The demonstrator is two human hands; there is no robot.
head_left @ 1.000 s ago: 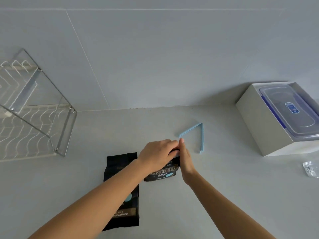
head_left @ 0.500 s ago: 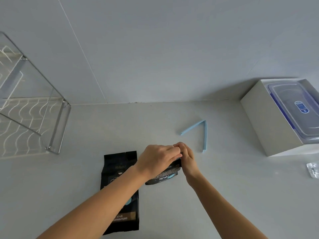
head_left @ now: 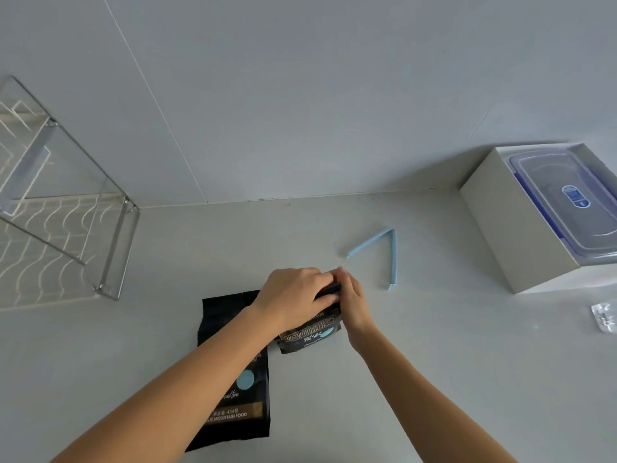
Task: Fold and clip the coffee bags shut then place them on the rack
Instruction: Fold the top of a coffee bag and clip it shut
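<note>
A small black coffee bag (head_left: 309, 335) lies on the grey counter in front of me. My left hand (head_left: 292, 297) presses down on its rolled top, and my right hand (head_left: 350, 300) grips the same top from the right side. Both hands hide most of the fold. A second, larger black coffee bag (head_left: 242, 392) lies flat to the left, partly under my left forearm. An open light-blue bag clip (head_left: 384, 252) rests in a V shape on the counter just beyond my right hand. The wire rack (head_left: 110, 245) stands at the far left.
A white box (head_left: 510, 222) holding a clear lidded container (head_left: 574, 198) sits at the right against the wall. A small clear plastic piece (head_left: 604, 317) lies at the right edge. Bare counter stretches between the rack and the bags.
My fingers have curled tighter over the small bag's top, rolling it down further. The camera shifted slightly; the clip and larger bag have not moved.
</note>
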